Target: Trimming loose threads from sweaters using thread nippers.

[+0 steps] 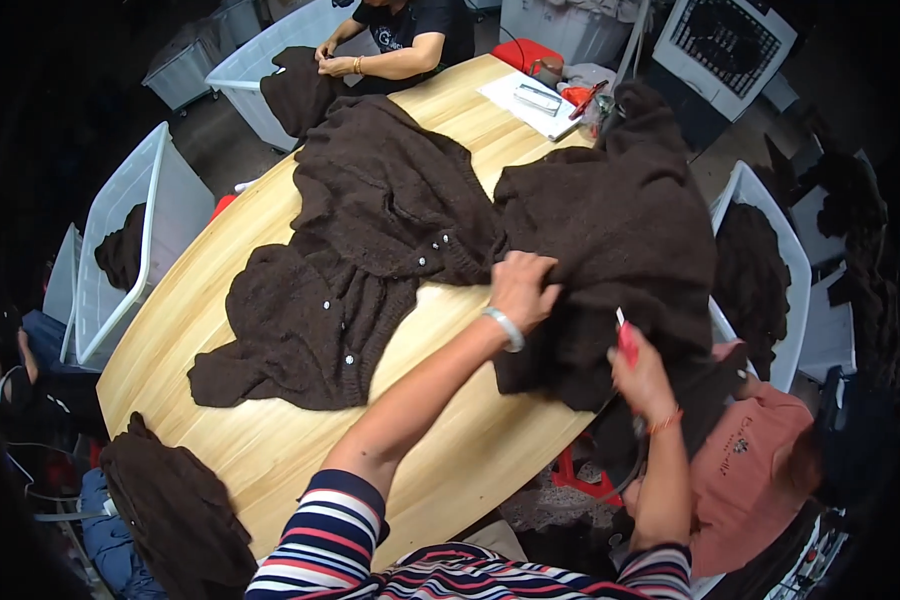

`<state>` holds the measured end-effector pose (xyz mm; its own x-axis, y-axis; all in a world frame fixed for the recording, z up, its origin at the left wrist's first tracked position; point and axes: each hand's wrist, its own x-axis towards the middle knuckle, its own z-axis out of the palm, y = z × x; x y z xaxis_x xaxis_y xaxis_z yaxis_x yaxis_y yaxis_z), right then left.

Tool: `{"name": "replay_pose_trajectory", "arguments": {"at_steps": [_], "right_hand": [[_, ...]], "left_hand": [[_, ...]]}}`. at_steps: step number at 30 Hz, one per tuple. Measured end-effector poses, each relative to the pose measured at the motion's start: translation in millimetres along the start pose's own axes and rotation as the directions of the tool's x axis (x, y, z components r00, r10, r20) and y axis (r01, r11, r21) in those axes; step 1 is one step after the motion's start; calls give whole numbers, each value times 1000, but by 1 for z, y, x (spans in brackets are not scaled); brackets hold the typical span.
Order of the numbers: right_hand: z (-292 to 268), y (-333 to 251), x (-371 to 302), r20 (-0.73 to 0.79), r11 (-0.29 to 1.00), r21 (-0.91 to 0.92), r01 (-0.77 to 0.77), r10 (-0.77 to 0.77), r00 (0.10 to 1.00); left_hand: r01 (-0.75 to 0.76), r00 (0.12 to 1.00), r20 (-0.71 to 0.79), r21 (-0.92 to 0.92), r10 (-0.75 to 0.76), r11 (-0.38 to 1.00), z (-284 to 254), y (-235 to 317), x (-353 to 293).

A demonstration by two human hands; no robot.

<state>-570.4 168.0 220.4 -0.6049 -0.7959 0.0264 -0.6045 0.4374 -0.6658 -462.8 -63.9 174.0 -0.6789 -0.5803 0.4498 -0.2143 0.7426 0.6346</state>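
A dark brown knitted sweater lies spread over the right side of the table. My left hand, with a pale bracelet at the wrist, rests at its left edge, thumb and fingers apart. Over the sweater's lower right part, my right hand is closed around a small red-handled tool with a pale tip; its exact kind is hard to make out. To the left lie more dark brown knits: a cardigan with shiny buttons and another buttoned piece nearer to me.
The wooden table has a rounded edge. Across it, a person handles a dark garment. White bins stand left and right. A paper with a case lies at the far edge. A salmon-pink garment hangs close at right.
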Motion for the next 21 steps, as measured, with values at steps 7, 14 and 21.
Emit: {"name": "replay_pose_trajectory", "arguments": {"at_steps": [7, 14, 21], "right_hand": [[12, -81, -22, -73, 990, 142, -13, 23, 997], [23, -103, -41, 15, 995, 98, -2, 0, 1000], [68, -99, -60, 165, 984, 161, 71, -97, 982]], "left_hand": [[84, 923, 245, 622, -296, 779, -37, -136, -19], [134, 880, 293, 601, -373, 788, -79, -185, -87], [142, 856, 338, 575, -392, 806, -130, -168, -199]]}}
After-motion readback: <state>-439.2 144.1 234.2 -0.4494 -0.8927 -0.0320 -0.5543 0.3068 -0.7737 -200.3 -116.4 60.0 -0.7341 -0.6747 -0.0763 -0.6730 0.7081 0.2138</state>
